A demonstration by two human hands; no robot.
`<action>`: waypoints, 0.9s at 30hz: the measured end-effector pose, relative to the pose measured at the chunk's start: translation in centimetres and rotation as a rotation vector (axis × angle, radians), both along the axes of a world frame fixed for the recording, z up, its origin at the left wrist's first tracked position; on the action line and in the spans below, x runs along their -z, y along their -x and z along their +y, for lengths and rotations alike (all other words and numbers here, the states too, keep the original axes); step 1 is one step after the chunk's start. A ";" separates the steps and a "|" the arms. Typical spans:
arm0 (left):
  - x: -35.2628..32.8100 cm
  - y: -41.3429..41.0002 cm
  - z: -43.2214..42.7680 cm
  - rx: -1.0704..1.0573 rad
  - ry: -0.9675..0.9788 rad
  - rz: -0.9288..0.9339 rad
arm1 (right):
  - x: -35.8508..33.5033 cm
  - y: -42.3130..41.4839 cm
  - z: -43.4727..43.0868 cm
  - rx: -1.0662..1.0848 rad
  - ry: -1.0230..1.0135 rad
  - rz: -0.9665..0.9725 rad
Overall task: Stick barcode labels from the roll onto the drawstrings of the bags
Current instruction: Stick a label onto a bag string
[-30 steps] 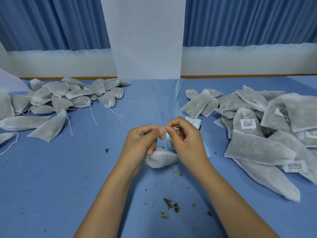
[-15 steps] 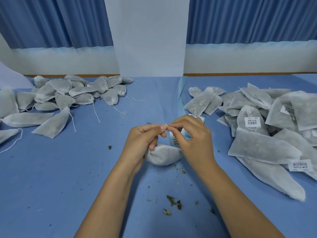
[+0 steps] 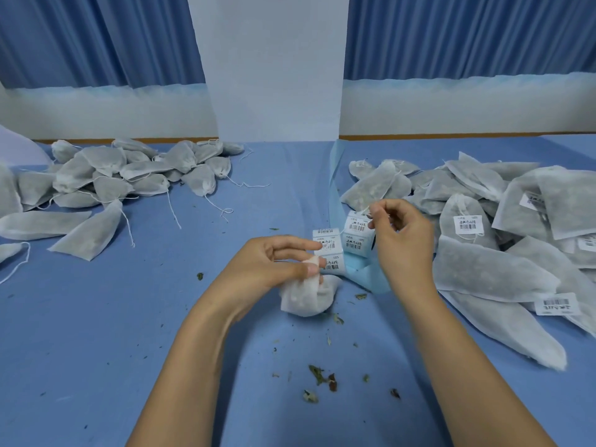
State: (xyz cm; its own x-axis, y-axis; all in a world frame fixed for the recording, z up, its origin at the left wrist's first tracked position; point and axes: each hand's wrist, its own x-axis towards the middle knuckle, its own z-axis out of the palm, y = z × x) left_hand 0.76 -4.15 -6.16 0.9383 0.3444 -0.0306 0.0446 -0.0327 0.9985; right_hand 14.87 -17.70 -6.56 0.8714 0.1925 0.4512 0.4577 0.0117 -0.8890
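Observation:
My left hand grips the neck of a small white bag that lies on the blue table. Its drawstring runs up to the right, where my right hand pinches it between thumb and fingertips. Between and behind the hands sits the barcode label roll, with a strip of white labels on blue backing paper trailing toward me.
Unlabelled bags with loose strings are heaped at the back left. A heap of labelled bags fills the right side. Herb crumbs are scattered on the table in front of me. A white pillar and blue curtains stand behind.
My hands have moved apart: the right hand drew the drawstring up and to the right, the left dropped onto the bag's neck. The label roll, hidden before, now shows between them.

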 end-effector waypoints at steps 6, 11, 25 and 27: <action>0.2 -0.4 -0.2 -0.206 -0.120 0.000 | -1.2 1.1 -0.5 -0.001 -0.100 -0.083; 0.1 -0.6 0.4 -0.388 -0.085 0.057 | -1.7 4.0 0.2 -0.174 -0.086 -0.349; 0.6 -0.7 1.3 -0.637 0.117 -0.112 | -0.2 5.0 1.3 -0.628 0.369 0.032; 0.4 -0.7 0.9 -0.643 0.142 -0.173 | -0.1 5.1 1.4 -0.605 0.342 0.010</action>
State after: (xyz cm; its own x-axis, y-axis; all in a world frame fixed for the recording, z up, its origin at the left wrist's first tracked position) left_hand 1.49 -3.20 -6.59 0.5441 0.8389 0.0157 -0.1494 0.0785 0.9857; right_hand 9.81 -16.31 -6.45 0.5701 0.7758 0.2706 0.4505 -0.0197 -0.8926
